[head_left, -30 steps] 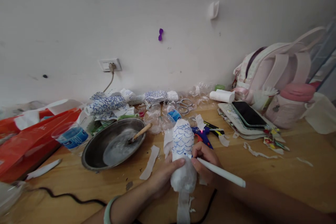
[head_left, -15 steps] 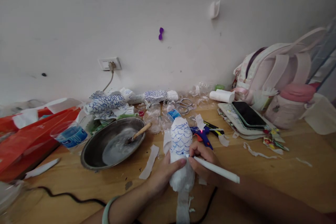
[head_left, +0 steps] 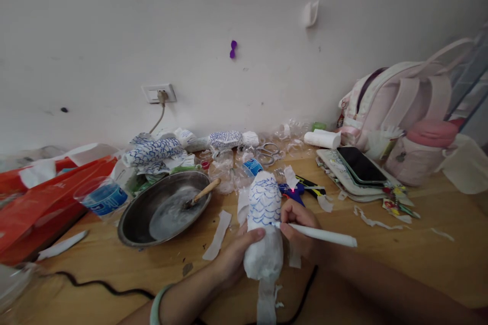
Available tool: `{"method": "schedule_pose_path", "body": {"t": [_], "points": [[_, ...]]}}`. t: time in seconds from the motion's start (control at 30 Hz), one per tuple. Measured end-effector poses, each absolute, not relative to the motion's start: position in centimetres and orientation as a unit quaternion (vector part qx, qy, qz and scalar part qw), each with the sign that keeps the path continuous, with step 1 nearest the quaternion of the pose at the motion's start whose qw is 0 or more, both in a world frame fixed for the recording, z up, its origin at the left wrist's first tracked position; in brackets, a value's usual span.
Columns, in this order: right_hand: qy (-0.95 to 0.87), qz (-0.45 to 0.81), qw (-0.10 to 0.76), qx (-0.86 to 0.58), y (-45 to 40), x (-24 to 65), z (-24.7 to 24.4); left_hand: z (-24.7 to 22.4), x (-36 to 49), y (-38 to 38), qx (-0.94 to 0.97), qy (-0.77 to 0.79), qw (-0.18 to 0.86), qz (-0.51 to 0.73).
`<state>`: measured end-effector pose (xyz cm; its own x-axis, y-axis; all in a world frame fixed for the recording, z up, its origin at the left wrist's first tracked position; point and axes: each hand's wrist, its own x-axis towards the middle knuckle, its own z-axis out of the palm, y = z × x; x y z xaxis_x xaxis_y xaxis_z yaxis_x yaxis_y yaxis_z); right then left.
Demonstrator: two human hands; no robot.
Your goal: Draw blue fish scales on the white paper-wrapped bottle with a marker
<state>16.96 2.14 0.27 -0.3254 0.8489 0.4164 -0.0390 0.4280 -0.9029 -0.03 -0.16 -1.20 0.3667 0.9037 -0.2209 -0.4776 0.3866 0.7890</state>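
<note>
A white paper-covered fish-like form (head_left: 264, 251) stands tilted in front of me, its upper half marked with rows of blue scale lines. My left hand (head_left: 239, 251) grips it from the left side, thumb across the front. In my right hand (head_left: 303, 228) is a white marker (head_left: 328, 235), its tip on the form's right side at the lowest row of scales. A white strip hangs below the form. Just behind my right hand lies a blue glue gun (head_left: 293, 193) with a red light.
A metal bowl (head_left: 125, 228) of cloudy liquid with a wooden-handled brush (head_left: 204, 192) is at left. Two scale-patterned forms (head_left: 154, 152) lie by the wall. Scissors (head_left: 269, 150), a phone (head_left: 361, 165), a pink backpack (head_left: 404, 96) and an orange bag (head_left: 57, 200) surround the work. A black cord (head_left: 102, 284) crosses the front.
My right hand and the marker have shifted slightly right, and the marker lies flatter. My left thumb has moved a little left on the form.
</note>
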Motion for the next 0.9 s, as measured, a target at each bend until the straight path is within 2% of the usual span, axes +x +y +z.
{"method": "schedule_pose_path", "body": {"t": [0.5, 0.77, 0.9], "points": [[-0.667, 0.481, 0.478, -0.31, 2.3, 17.8, -0.1, -1.0, -0.1, -0.3, 0.318, 0.3, 0.779, 0.45], [-0.667, 0.482, 0.475, -0.31, 1.7, 17.1, 1.2, -0.9, -0.4, -0.5, 0.284, 0.313, 0.801, 0.425], [-0.688, 0.441, 0.485, -0.31, 1.7, 17.0, 1.3, -0.6, -0.1, -0.4, 0.312, 0.29, 0.784, 0.452]]}}
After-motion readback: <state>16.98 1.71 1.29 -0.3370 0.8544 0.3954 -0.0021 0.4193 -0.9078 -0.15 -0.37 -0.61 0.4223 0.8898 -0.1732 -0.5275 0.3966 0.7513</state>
